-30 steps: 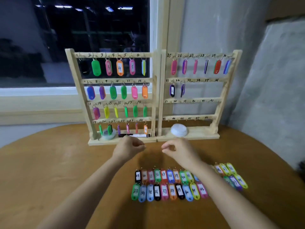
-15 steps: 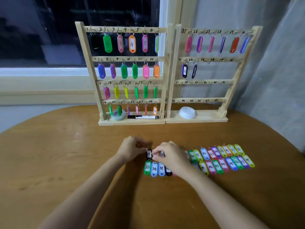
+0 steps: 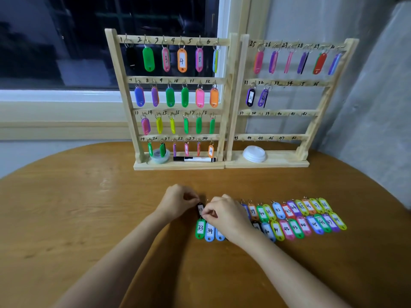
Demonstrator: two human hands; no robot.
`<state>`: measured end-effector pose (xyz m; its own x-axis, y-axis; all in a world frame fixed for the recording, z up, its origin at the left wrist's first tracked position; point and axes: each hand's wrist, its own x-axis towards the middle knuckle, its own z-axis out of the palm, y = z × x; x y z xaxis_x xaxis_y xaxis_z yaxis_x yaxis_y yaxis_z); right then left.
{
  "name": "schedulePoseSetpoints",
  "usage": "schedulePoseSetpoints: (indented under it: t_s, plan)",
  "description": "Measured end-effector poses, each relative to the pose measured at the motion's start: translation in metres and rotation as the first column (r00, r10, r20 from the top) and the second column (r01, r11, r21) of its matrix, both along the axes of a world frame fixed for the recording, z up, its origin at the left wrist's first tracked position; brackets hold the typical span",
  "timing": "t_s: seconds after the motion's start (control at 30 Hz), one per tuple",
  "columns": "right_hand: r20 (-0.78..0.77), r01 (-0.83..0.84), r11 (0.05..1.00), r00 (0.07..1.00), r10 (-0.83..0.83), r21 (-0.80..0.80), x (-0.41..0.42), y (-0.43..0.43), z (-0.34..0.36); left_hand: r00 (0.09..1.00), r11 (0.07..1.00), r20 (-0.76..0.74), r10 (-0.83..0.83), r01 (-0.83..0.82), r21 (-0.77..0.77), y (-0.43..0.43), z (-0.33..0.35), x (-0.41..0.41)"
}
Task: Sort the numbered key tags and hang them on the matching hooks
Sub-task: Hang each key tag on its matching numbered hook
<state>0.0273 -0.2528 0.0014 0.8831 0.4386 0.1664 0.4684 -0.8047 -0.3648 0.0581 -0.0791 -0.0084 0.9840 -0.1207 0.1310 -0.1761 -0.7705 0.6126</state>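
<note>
Two wooden hook racks stand at the table's far side; the left rack (image 3: 229, 90) has tags on all its hooks. The right rack (image 3: 322, 101) carries tags on hooks 25 to 32, with bare hooks below. Two rows of numbered key tags (image 3: 295, 218) lie on the table. My left hand (image 3: 178, 202) pinches the top of a black tag (image 3: 200, 208) at the rows' left end. My right hand (image 3: 224, 215) pinches the small ring above the green tag 33 (image 3: 200, 228) and covers several tags. Blue tag 34 (image 3: 209, 231) lies beside it.
A black-and-white marker (image 3: 194, 159) and a roll of tape (image 3: 159, 156) sit on the left rack's base, a white lid (image 3: 254, 154) on the right one. The round wooden table (image 3: 77, 218) ends at a window and a grey wall behind.
Both hands came down from in front of the racks to the left end of the tag rows and closed on the black and green tags. The camera has tilted and moved closer.
</note>
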Motion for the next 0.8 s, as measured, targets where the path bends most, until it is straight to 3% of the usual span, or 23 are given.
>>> schedulePoseSetpoints:
  t_s: [0.23, 0.53, 0.8]
  plan:
    - [-0.010, 0.035, 0.997, 0.999, -0.035, 0.076, 0.002, -0.001, 0.006, 0.994, 0.994, -0.056, 0.089, -0.092, -0.061, 0.003, 0.012, 0.004]
    - [-0.020, 0.074, 0.968, 0.997, -0.071, 0.241, 0.010, -0.008, 0.026, 0.964, 0.922, -0.206, 0.165, -0.225, -0.315, -0.001, 0.048, 0.010]
    - [0.063, 0.177, 0.915, 0.975, -0.214, 0.363, 0.039, -0.047, 0.064, 0.984, 0.894, -0.126, 0.123, -0.165, -0.417, -0.035, 0.093, 0.031]
